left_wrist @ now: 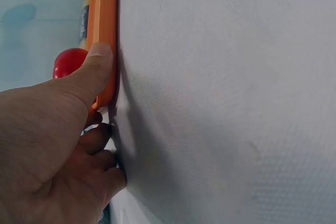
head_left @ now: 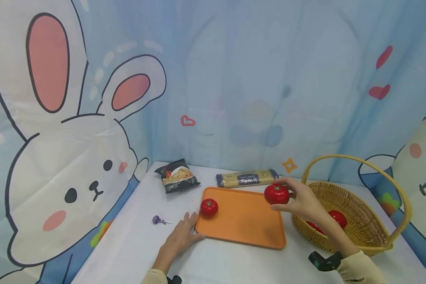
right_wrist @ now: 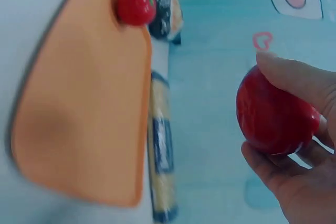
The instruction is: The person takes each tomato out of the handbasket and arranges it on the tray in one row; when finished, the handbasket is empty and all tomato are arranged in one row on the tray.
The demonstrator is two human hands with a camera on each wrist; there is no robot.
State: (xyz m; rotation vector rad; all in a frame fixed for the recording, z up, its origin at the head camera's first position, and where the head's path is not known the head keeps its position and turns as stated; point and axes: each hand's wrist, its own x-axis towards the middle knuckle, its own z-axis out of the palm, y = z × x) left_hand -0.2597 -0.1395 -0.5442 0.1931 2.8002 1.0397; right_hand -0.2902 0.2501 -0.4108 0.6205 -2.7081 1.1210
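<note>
My right hand (head_left: 303,197) holds a red tomato (head_left: 276,194) between thumb and fingers, raised over the right end of an orange tray (head_left: 245,217). The right wrist view shows this tomato (right_wrist: 273,114) close up, with the thumb on one side and fingers on the other. At the tray's near left corner, my left hand (head_left: 182,236) grips the edge. Its thumb lies on the tray's rim (left_wrist: 105,19) in the left wrist view, the other fingers bent around the corner. Another tomato (head_left: 209,208) sits on the tray's left side.
A wicker basket (head_left: 376,232) with a tall handle stands right of the tray, red tomatoes (head_left: 338,218) inside. Behind the tray lies a long pack of noodles (head_left: 248,178). A black snack bag (head_left: 179,176) and a wrapped lollipop (head_left: 157,219) are on the left.
</note>
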